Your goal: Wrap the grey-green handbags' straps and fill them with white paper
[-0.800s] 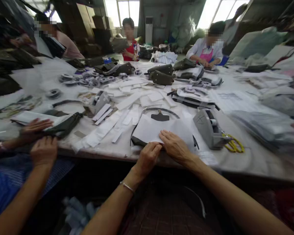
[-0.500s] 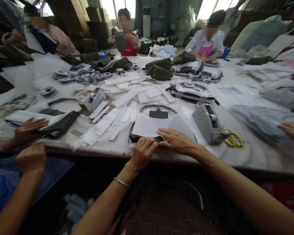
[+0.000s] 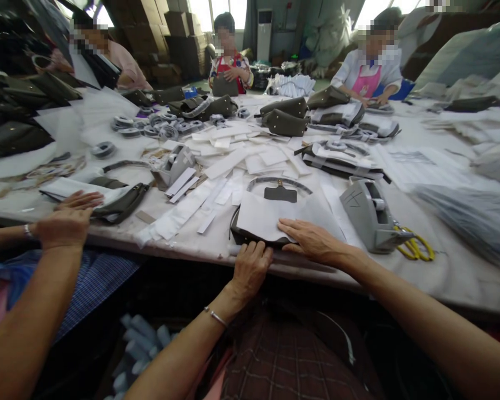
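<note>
A dark olive handbag (image 3: 242,235) lies before me at the table's near edge, mostly covered by a sheet of white paper (image 3: 270,216). Its wrapped handle (image 3: 304,186) arches away from me, and a dark tab (image 3: 280,194) shows above the paper. My left hand (image 3: 252,268) has its fingers curled over the bag's near edge; the fingertips are partly hidden. Stretched flat, my right hand (image 3: 314,240) rests on the paper's lower right part, with the thumb along the near edge.
Right of the bag stands a grey tape dispenser (image 3: 364,214) beside yellow-handled scissors (image 3: 416,244). Another dispenser (image 3: 175,166), paper strips (image 3: 183,211) and tape rolls (image 3: 162,128) lie beyond. At left, a co-worker's hands (image 3: 73,216) touch another bag (image 3: 125,203). Several people work around the table.
The view has swung slightly left. My left hand has moved from pinching the bag's dark near edge to lying lower over it. A far co-worker has lowered a dark piece.
</note>
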`<state>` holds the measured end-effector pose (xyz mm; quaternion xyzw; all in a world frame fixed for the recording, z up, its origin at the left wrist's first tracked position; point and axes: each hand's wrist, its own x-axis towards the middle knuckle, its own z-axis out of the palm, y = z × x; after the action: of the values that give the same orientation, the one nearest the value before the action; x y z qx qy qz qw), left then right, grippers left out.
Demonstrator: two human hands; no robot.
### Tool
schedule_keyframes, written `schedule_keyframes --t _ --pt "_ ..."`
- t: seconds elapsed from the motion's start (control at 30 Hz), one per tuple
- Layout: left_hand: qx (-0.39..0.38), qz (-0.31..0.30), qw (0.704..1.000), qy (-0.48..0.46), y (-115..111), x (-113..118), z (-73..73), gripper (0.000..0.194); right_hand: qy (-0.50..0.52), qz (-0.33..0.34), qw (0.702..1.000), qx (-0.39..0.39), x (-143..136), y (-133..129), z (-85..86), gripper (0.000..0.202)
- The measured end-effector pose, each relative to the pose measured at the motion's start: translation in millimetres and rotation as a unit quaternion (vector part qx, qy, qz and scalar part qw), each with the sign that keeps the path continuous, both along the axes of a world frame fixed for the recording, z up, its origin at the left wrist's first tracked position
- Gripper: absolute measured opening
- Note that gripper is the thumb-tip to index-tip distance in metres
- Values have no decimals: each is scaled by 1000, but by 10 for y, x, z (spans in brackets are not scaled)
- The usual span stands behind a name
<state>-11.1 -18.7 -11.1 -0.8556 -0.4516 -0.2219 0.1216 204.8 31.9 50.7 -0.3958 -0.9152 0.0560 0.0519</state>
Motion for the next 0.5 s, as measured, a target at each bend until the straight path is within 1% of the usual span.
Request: schedule_keyframes --t 0.03,0.1,0.17,0.2,0.23,0.27,0.3,0.37,0.43,0.47,0.5 --pt "0 -4 1000 2 4 -44 10 11 6 0 1000 6 7 -6 -20 51" --pt "14 -40 999 -7 6 -231 25 12 20 -6 1000 14 21 -13 -71 50" --pt "31 -95 994 -31 -19 -543 26 15 30 -12 999 18 37 -10 -126 51" --pt "39 -113 992 -49 -47 -734 22 16 32 -13 999 19 45 -6 -153 51" --pt "47 -117 990 -70 -82 -934 15 16 33 -12 999 20 52 -3 -177 51" --pt "62 -98 989 -94 -122 -1134 7 15 34 -11 999 23 57 0 -198 51" --pt "79 -51 989 -116 -160 -1320 1 15 35 -9 999 26 62 2 -216 52" --pt "109 72 977 -169 -201 -1608 1 17 34 -7 999 34 66 1 -241 52" --pt "97 180 955 -216 -153 -1742 27 21 33 -7 999 40 64 -6 -245 52" --pt "78 217 945 -232 -85 -1750 48 23 33 -8 999 41 61 -10 -239 52" --pt "56 241 939 -241 12 -1728 71 25 33 -9 999 42 55 -15 -227 52"
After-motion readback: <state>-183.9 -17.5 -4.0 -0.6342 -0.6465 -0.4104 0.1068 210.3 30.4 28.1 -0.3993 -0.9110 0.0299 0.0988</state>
